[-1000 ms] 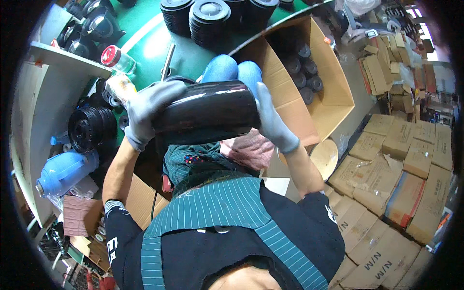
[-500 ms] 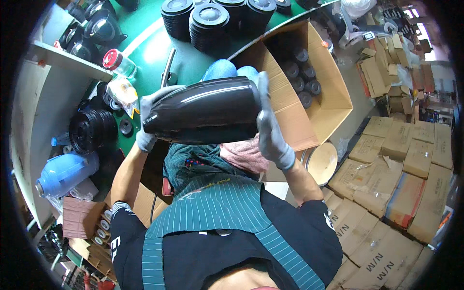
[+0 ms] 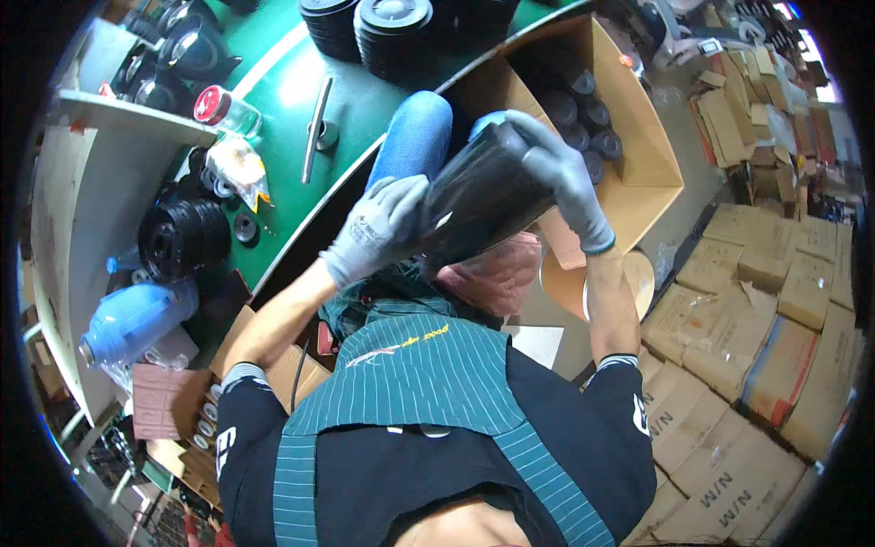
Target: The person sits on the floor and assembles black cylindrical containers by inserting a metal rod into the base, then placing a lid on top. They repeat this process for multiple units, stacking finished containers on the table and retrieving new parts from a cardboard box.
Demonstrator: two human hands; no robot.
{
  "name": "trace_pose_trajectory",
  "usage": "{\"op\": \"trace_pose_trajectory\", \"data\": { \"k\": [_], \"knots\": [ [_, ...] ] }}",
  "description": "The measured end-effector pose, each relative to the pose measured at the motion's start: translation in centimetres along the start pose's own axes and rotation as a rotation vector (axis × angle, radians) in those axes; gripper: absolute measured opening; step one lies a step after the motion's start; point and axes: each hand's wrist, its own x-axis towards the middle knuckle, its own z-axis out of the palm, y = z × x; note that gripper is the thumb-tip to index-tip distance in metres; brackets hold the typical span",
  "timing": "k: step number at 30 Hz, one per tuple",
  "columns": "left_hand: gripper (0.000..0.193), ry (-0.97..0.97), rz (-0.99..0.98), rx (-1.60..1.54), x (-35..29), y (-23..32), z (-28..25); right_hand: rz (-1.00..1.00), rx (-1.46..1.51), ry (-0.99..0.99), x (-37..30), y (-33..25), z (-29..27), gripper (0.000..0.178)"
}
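Above my lap I hold a glossy black tapered flask body (image 3: 488,196), tilted with its upper end toward the right. My left hand (image 3: 375,230), in a grey glove, is closed on its lower left end. At the upper right end, my gloved right hand (image 3: 567,178) wraps over the rim, and its fingertips are partly hidden. The flask is slightly blurred. Beneath it lies a pink cloth (image 3: 497,278) on my lap, beside my striped green apron (image 3: 410,374).
An open cardboard box (image 3: 643,173) with several dark round pieces stands at my right. On the green table (image 3: 283,137) are a metal rod (image 3: 316,132), a red-lidded jar (image 3: 228,111), stacked black lids (image 3: 394,32) and black rings (image 3: 182,239). A blue jug (image 3: 141,314) sits left; stacked cartons (image 3: 702,401) fill the right.
The flask has turned from nearly level to a slant, its right end swinging away from me. My left hand has moved rightward and nearer, and my right hand has shifted right onto the end.
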Motion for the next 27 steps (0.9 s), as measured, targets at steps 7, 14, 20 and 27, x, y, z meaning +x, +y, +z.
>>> {"op": "trace_pose_trajectory", "data": {
  "k": [7,14,20,27],
  "knots": [
    [0.072,0.344,-0.623,0.691,-1.8,-14.9,-1.2,-0.478,-0.565,-0.093,2.0,6.7,7.3,0.078],
    [0.054,0.217,-0.666,-0.463,4.6,-9.1,-4.9,-0.189,0.522,0.189,1.3,8.2,8.3,0.098],
    [0.058,-0.552,-0.361,-0.346,12.5,1.8,-6.9,-0.089,1.173,0.273,1.6,7.7,6.2,0.07],
    [0.09,-0.254,-0.093,0.104,10.9,10.6,-2.9,-0.04,1.165,-0.133,8.5,11.1,5.2,0.048]
  ]
}}
